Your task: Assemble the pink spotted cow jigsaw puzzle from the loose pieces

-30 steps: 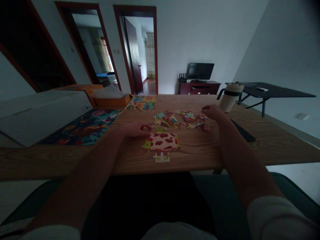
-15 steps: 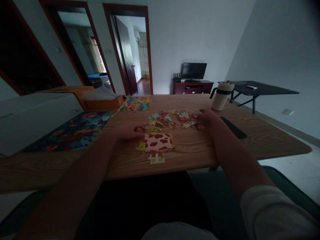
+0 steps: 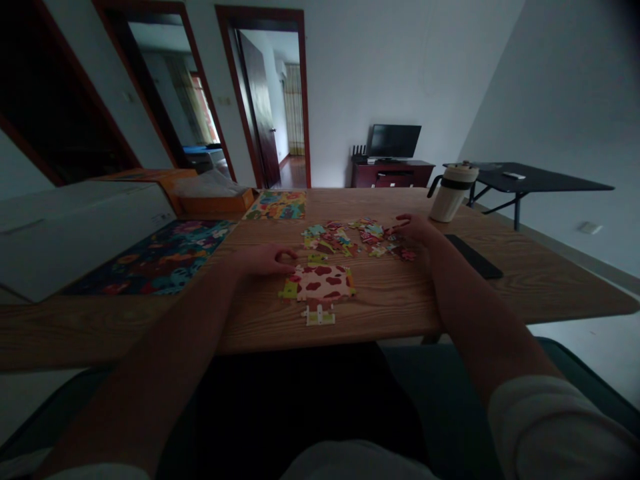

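Observation:
On the wooden table lies a partly joined jigsaw puzzle, cream with dark red blotches and yellow-green edges. My left hand rests at its upper left corner, thumb and index finger curved apart with no piece visible between them. A separate white-and-green puzzle piece lies just below the joined part, and a green piece just above it. Farther back are loose puzzle pieces in a spread heap. At the heap's right side my right hand reaches in, fingers apart, its lower fingertips at the pieces.
Right of my right arm lies a dark flat slab, with a cream tumbler behind it. At left are a white box, a dark patterned sheet, an orange box and a colourful picture sheet.
The view has shifted slightly, so everything sits a little farther right. My right hand has moved in toward the loose pieces, its fingers spread wider. My left hand stays by the joined puzzle.

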Demonstrator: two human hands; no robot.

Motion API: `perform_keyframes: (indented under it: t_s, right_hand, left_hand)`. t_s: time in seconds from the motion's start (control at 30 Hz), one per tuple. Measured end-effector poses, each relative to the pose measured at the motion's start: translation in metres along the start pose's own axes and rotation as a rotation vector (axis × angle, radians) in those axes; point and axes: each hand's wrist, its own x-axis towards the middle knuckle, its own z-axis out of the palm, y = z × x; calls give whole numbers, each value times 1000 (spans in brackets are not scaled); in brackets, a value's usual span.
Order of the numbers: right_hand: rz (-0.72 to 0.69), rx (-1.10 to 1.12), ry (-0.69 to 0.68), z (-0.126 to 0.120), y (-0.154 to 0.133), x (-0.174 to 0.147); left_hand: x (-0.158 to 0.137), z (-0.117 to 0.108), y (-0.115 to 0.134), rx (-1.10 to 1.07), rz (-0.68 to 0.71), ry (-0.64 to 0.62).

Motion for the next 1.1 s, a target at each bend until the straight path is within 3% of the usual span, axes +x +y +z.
perform_keyframes:
  t_s: [0.1, 0.23, 0.33, 0.47, 0.57, 0.93, 1.1]
  right_hand:
    - [2, -4, -10, 0, -2, -2]
    - [-8, -123, 107, -4, -21, -10]
    - [-214, -189, 131, 10, -56, -26]
    - [-652, -202, -209, 52, -109, -59]
    - [-761, -242, -355, 72, -126, -76]
    - [-666, -290, -351, 61, -104, -59]
    - [-390, -232, -205, 34, -87, -51]
  left_hand:
    - [1, 1, 0, 8, 5, 0]
    - [1, 1, 1, 23, -8, 10]
    - [1, 2, 0, 21, -5, 9]
    - [2, 2, -1, 10, 1, -3]
    - [1, 1, 2, 0, -1, -3]
    - [-1, 3, 6, 8, -37, 28]
    - [-1, 1, 6, 15, -1, 28]
